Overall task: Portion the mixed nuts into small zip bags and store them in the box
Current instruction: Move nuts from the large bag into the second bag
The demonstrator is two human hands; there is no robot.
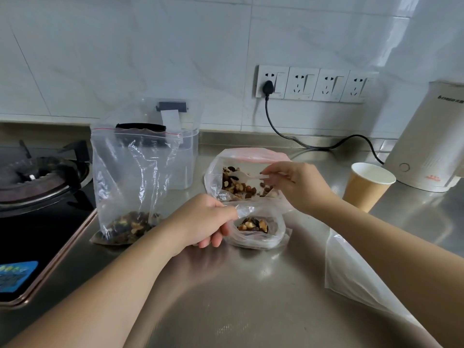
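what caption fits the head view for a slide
Right hand spoons mixed nuts while left hand holds a small zip bag open.
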